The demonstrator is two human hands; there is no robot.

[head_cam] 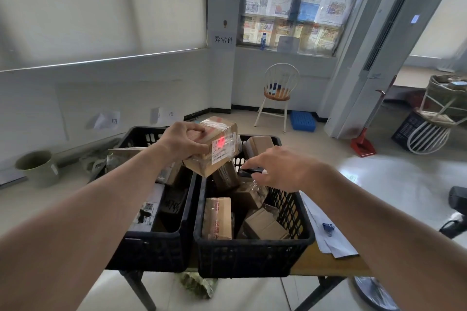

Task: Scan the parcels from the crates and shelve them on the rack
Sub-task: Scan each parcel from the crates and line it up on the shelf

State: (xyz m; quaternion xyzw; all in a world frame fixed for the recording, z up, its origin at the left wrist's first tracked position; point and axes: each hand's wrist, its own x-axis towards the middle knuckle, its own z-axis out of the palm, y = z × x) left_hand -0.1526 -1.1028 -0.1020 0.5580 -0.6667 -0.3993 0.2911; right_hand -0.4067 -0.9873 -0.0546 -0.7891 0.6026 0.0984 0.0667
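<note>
Your left hand [183, 142] grips a taped cardboard parcel [214, 146] above the two black crates [252, 255] on the table [328, 264]; a red light spot lies on its label [223, 149]. Your right hand [275, 168] curls around a dark scanner [250, 171] just beside it.

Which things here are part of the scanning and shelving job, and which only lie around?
Job: the parcel in the left hand; the scanner in the right hand; two black crates of parcels.

Lying about: blue binder clip, papers, white chair, green bucket, red dustpan.
</note>
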